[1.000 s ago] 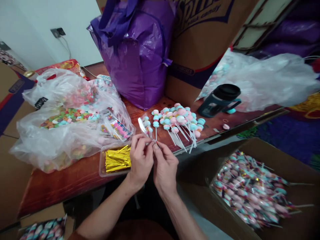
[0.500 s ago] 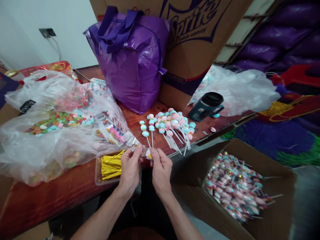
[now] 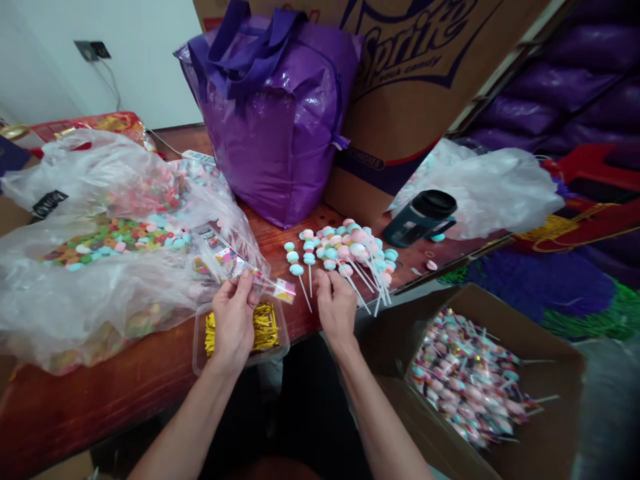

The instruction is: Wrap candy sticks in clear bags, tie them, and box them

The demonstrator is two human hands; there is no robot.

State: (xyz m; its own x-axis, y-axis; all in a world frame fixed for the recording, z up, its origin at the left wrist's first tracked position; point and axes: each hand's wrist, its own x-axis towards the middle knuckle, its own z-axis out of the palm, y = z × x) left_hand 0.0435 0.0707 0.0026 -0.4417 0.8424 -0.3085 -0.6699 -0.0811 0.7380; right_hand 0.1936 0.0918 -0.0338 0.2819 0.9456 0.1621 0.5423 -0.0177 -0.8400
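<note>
My left hand (image 3: 234,320) pinches a clear plastic candy wrapper (image 3: 284,291) with a coloured printed end, held above a tub of gold twist ties (image 3: 265,325). Curled fingers make my right hand (image 3: 337,303) look closed; whether anything is inside is hidden. Just left of it, on the table, lie two marshmallow sticks (image 3: 293,259) in pastel blue, pink and yellow. A pile of similar marshmallow sticks (image 3: 357,247) lies beyond my right hand, white sticks pointing toward me. Printed wrappers (image 3: 220,253) lie in a stack beyond my left hand.
Plastic bags of loose candies (image 3: 120,240) cover the table's left. Behind stand a purple tote bag (image 3: 280,127) and a large carton (image 3: 410,100). A dark mug (image 3: 420,217) stands near the right edge. Below right, an open box (image 3: 545,333) holds many wrapped candy sticks.
My hands, earlier together on the wrapper, have moved apart. The left keeps the wrapper and has shifted left; the right has let it go and moved right and forward, toward the marshmallow sticks.
</note>
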